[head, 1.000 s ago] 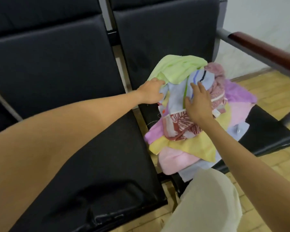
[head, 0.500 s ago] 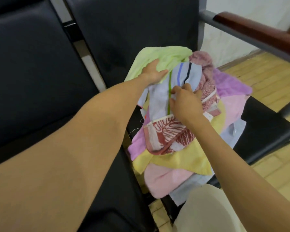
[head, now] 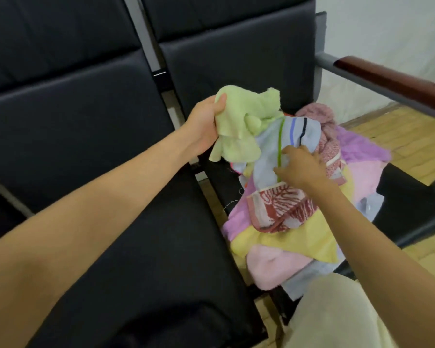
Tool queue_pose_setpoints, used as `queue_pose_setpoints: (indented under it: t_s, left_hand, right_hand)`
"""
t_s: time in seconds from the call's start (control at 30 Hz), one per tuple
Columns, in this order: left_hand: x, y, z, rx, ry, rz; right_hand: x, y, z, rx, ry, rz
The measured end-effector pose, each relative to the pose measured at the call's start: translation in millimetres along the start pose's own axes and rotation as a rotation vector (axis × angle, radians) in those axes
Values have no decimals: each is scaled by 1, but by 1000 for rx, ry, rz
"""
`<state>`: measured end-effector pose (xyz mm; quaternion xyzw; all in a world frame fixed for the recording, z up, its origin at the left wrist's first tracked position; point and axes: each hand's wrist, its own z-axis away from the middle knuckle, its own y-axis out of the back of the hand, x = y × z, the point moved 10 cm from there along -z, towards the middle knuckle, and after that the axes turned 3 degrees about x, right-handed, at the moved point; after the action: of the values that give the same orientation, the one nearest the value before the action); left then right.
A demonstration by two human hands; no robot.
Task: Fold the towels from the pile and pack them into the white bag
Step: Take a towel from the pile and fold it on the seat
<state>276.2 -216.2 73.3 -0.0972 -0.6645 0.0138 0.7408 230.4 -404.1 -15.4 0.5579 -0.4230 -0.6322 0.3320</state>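
Note:
A pile of coloured towels (head: 294,237) lies on the right black seat: yellow, pink, purple, a red-and-white patterned one and a pale blue striped towel (head: 269,156) on top. My left hand (head: 205,126) grips a light green towel (head: 244,121), bunched and lifted off the pile's upper left. My right hand (head: 300,168) rests on the blue striped towel with fingers curled into its cloth. The white bag is not in view.
Black padded seats (head: 126,234) stand side by side with tall backrests. A wooden armrest on a grey metal bar (head: 387,79) runs at the right. My light trouser leg (head: 337,315) is at the bottom right. Wooden floor lies beyond the seat.
My left hand has closed on the green towel and pulled it up and left off the pile. My right hand has stayed on the blue striped towel.

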Motion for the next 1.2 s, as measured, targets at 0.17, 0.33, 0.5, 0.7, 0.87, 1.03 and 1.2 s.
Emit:
queue_pose_setpoints:
  t_s: [0.17,0.33,0.5,0.7,0.87,1.03,1.2]
  left_hand:
    - [38,46,95,-6,-4,224]
    - [45,124,174,163,16,332]
    - [4,206,248,396,125,364]
    - [-93,315,349,713,253,363]
    - [-170,373,403,929,443,315]
    - [-179,415,421,1126,483,-243]
    - [-126,351,373,830,4,-1045]
  right_hand:
    - [-67,16,44,128,216,-366]
    - [-132,-14,90,85,435,-398]
    - [-196,-80,155,-194,490,-321]
    - [-235,-190,256,-507,664,-161]
    - [-241,-235,303,-667,675,-123]
    - [-244,-252,321,-798,735,-91]
    - [-215,-226,258,-482,659,5]
